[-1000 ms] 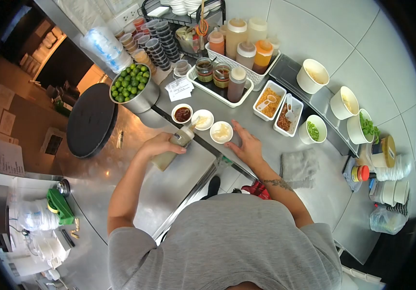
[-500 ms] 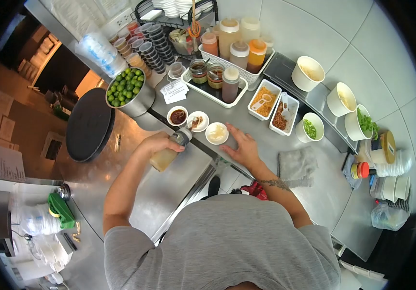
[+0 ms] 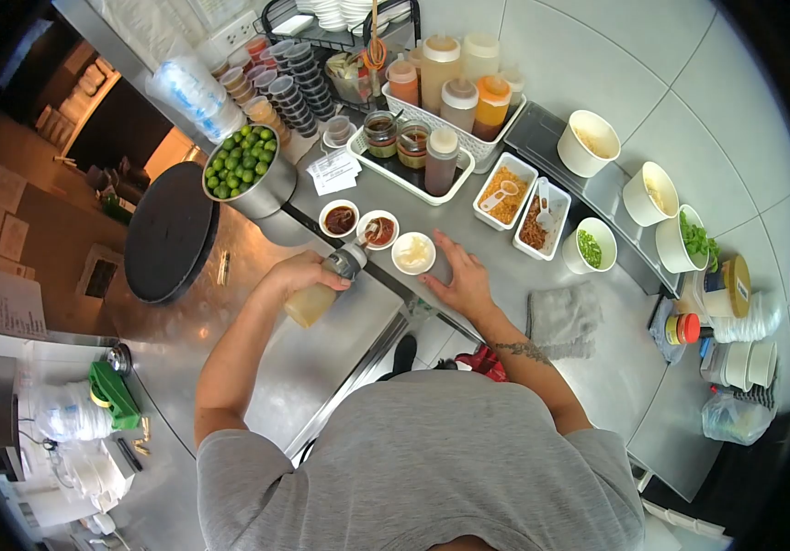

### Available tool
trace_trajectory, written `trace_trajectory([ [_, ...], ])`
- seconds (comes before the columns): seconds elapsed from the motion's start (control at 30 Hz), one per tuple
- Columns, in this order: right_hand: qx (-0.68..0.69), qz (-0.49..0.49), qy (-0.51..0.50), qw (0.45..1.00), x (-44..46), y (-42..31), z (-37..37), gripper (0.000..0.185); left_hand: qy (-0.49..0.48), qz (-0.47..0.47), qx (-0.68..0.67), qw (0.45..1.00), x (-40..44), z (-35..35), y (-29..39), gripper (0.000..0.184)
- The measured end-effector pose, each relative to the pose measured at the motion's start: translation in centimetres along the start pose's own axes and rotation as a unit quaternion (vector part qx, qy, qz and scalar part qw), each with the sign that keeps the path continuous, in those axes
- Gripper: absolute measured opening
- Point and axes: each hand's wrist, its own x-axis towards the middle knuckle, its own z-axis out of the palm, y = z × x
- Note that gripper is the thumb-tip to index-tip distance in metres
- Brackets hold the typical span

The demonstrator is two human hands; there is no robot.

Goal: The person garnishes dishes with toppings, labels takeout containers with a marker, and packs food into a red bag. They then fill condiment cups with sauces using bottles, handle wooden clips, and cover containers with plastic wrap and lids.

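Note:
My left hand (image 3: 301,275) is wrapped round a squeeze bottle (image 3: 314,302) of pale liquid, tilted so that its nozzle points over the middle small white cup (image 3: 380,230), which holds dark red-brown sauce. Left of that cup stands another white cup (image 3: 339,219) with dark sauce. The right-hand cup (image 3: 413,253) contains something creamy white. Beside it my right hand (image 3: 461,276) is spread with nothing in it, its fingers near the cup's rim.
Behind the cups is a white tray (image 3: 402,174) with jars and a bottle. A pot of limes (image 3: 272,188) stands left. Toppings tubs (image 3: 505,191), a scallion bowl (image 3: 589,246) and a grey cloth (image 3: 564,320) lie right.
The middle cup, pale inside a second ago, has filled with red-brown sauce. The bottle's nozzle has stayed over it, and my right hand remains beside the right cup.

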Motion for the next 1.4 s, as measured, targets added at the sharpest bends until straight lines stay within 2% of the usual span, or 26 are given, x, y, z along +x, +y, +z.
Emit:
trace_trajectory([
  [0.5, -0.001, 0.007, -0.009, 1.000, 0.0, 0.0, 0.0, 0.078, 0.031, -0.019, -0.028, 0.999, -1.0, 0.7, 0.7, 0.079],
  [0.77, -0.004, -0.009, 0.002, 1.000, 0.0, 0.0, -0.1, 0.076, 0.047, -0.009, -0.019, 0.999, -0.7, 0.9, 0.3, 0.073],
  [0.9, 0.007, 0.022, -0.025, 0.999, 0.1, -0.1, -0.3, 0.079, 0.024, 0.003, -0.030, 0.999, 0.2, 0.7, -0.7, 0.069],
  [1.0, 0.007, 0.020, -0.021, 1.000, 0.1, -0.1, -0.3, 0.079, 0.036, 0.030, -0.010, 0.999, 0.8, 0.9, -1.3, 0.065],
  [1.1, 0.010, 0.018, -0.016, 1.000, -0.1, 0.0, -0.1, 0.079, 0.048, 0.106, -0.038, 0.992, 2.0, 1.2, -2.7, 0.055],
  [1.2, 0.011, 0.020, -0.018, 1.000, 0.0, 0.1, -0.1, 0.079, 0.032, 0.140, -0.026, 0.989, 2.3, 1.6, -3.1, 0.057],
  [1.3, 0.007, 0.019, -0.017, 1.000, -0.1, 0.4, 0.2, 0.078, 0.008, 0.137, 0.043, 0.990, 2.3, 2.0, -2.6, 0.060],
  [1.4, 0.007, 0.017, -0.012, 1.000, -0.2, 0.4, 0.3, 0.078, -0.056, 0.123, 0.057, 0.989, 1.8, 2.6, -1.5, 0.059],
])
